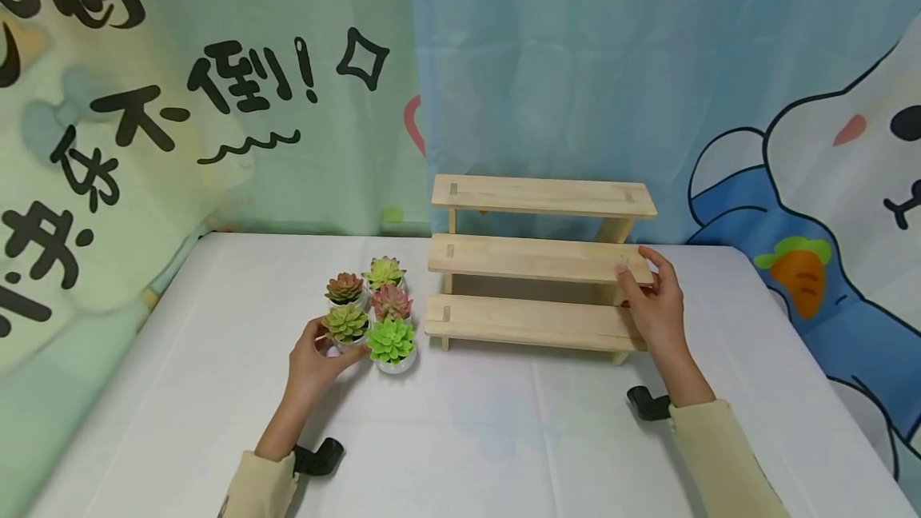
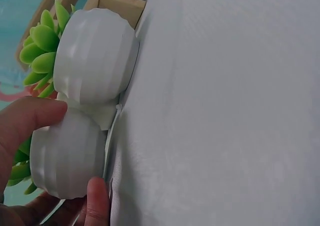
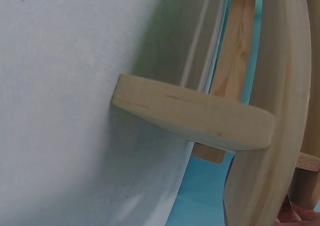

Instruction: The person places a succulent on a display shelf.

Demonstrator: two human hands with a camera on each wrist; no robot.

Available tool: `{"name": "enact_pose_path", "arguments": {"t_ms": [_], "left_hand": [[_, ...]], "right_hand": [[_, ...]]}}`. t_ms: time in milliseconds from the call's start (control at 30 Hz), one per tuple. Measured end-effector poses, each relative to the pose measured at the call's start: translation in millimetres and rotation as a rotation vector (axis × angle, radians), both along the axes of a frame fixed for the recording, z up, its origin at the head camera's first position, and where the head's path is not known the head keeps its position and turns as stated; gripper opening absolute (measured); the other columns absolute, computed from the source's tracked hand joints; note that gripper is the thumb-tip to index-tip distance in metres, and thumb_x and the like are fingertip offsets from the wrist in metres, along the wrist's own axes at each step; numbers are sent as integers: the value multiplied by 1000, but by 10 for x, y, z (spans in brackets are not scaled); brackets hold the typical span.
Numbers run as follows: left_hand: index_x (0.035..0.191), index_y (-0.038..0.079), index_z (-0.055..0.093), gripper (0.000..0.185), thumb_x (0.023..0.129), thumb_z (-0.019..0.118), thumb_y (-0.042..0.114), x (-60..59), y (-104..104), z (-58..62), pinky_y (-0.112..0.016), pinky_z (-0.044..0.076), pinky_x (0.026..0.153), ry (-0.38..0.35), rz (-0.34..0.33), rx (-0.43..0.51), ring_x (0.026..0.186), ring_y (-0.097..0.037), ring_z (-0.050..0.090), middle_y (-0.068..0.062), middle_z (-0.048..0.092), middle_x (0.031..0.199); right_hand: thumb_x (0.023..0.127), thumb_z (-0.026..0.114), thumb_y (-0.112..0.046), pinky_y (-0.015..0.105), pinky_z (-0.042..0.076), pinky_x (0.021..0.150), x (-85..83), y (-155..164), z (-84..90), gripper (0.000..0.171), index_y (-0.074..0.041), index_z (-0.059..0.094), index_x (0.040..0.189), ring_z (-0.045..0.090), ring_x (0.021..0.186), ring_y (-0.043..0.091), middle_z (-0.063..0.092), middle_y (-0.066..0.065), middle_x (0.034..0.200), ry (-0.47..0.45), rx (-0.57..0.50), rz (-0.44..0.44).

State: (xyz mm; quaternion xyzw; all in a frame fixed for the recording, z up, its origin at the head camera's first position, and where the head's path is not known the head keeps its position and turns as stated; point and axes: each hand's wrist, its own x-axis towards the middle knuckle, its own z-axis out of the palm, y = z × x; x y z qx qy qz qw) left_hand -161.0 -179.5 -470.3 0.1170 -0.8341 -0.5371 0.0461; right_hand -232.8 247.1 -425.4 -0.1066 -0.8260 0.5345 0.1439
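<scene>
My left hand (image 1: 314,362) grips a small potted succulent (image 1: 347,324) with yellow-green leaves. In the left wrist view, thumb and fingers curl around its white ribbed pot (image 2: 70,156). Beside it stands a bright green succulent (image 1: 392,340) in a similar white pot (image 2: 97,56). At the right end of a three-tier wooden stand (image 1: 528,320), my right hand (image 1: 660,312) holds the middle board (image 1: 532,259), thumb on top. The right wrist view shows the stand's leg (image 3: 195,109) up close, with only a bit of the hand at the lower corner.
Behind the held plant are a brownish-red succulent (image 1: 344,288), a pink-red one (image 1: 392,302) and a light green one (image 1: 384,271), closely grouped left of the stand. A white cloth covers the table (image 1: 489,430). A printed curtain (image 1: 561,54) hangs behind.
</scene>
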Motion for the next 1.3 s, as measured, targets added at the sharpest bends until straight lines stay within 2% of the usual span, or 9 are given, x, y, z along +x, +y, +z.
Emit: {"name": "enact_pose_path", "arguments": {"t_ms": [233, 400, 500, 600, 733, 800, 933, 1133, 1300], "left_hand": [[132, -5, 46, 66, 80, 79, 18, 35, -21, 12, -41, 53, 81, 6, 23, 9, 111, -42, 59, -28, 52, 126], [132, -7, 46, 66, 81, 79, 18, 60, -13, 45, -44, 53, 84, 14, 30, -9, 111, -42, 59, -29, 52, 127], [132, -6, 45, 66, 80, 79, 17, 88, -14, 76, -46, 52, 86, 17, 43, -27, 111, -41, 58, -28, 53, 127], [131, -6, 46, 65, 80, 79, 16, 124, -12, 123, -38, 53, 83, 24, 55, -35, 110, -39, 57, -26, 53, 127], [130, -7, 46, 64, 78, 80, 14, 163, 16, 221, -20, 50, 73, 76, 47, -28, 106, -37, 58, -25, 54, 125], [129, -7, 46, 64, 78, 79, 13, 168, 33, 281, -15, 48, 69, 115, 28, -26, 103, -36, 59, -25, 54, 124], [129, -8, 45, 63, 79, 78, 10, 173, 35, 396, -12, 48, 67, 187, 1, -30, 99, -37, 61, -25, 54, 122], [130, -7, 45, 64, 77, 79, 4, 125, 49, 584, -12, 48, 69, 239, -30, -27, 96, -36, 62, -22, 55, 121], [128, -6, 47, 63, 76, 79, 3, 88, 110, 737, -13, 49, 70, 316, -63, -49, 95, -28, 61, -19, 56, 120]], "right_hand": [[99, 57, -31, 10, 47, 61, -8, 3, -11, 56, -12, 38, 148, 51, 70, -5, 53, 0, 97, -8, 9, -3], [98, 58, -28, 10, 47, 59, -6, 9, -15, 54, -11, 40, 147, 52, 67, -6, 52, -5, 91, 22, 10, -5], [98, 58, -27, 11, 47, 59, -4, 1, -18, 54, -10, 41, 147, 52, 67, -6, 52, -3, 90, 28, 11, 1], [98, 58, -27, 11, 46, 59, -3, -7, -24, 55, -11, 40, 147, 51, 67, -5, 53, 0, 91, 18, 15, 2], [98, 58, -29, 11, 46, 59, 0, 7, -28, 55, -12, 40, 147, 50, 67, -4, 53, -1, 91, 5, 19, -11], [98, 58, -30, 11, 46, 60, 4, 23, -25, 55, -13, 40, 147, 50, 68, -3, 53, -3, 90, 4, 14, -19], [98, 58, -31, 11, 46, 60, 6, 20, -30, 55, -14, 40, 147, 51, 69, -4, 53, -4, 91, 5, 6, -20], [98, 59, -28, 11, 47, 59, 3, 6, -13, 54, -11, 42, 146, 51, 68, -6, 51, -4, 86, 21, -11, -21], [98, 59, -27, 11, 47, 59, 4, 3, -18, 53, -11, 42, 146, 50, 68, -7, 52, -5, 87, 21, -28, -26]]}}
